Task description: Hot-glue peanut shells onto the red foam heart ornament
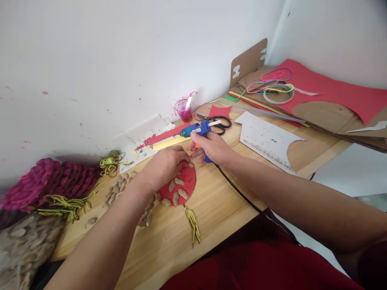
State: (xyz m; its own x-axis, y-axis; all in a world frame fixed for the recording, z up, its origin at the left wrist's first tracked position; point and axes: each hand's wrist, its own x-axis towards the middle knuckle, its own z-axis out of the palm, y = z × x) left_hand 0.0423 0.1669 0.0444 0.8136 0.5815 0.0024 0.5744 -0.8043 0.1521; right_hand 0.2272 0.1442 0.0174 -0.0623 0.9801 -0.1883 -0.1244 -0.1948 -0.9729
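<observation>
My right hand [211, 147] is wrapped round a blue glue gun [199, 128], its nozzle pointing left and a white glue stick [215, 123] sticking out of the back. Over the upper part of a red disc [190, 183] is my left hand [166, 165], fingers pinched together. A peanut [191, 164] shows at its fingertips, close to my right fingers. Several unshelled peanuts [182, 193] lie on the disc's lower part. From the disc's near edge hangs a yellow-green and dark tassel [192, 225]. My left hand and forearm hide the rest of the disc.
Loose peanuts [115, 191] lie left of the disc. Pink scalloped pieces [45, 181] with tassels and a bag of peanuts [27, 249] are farther left. Behind are a cup of pink paint [184, 110] and black-handled scissors [222, 125]. A cord [238, 189] crosses the table edge.
</observation>
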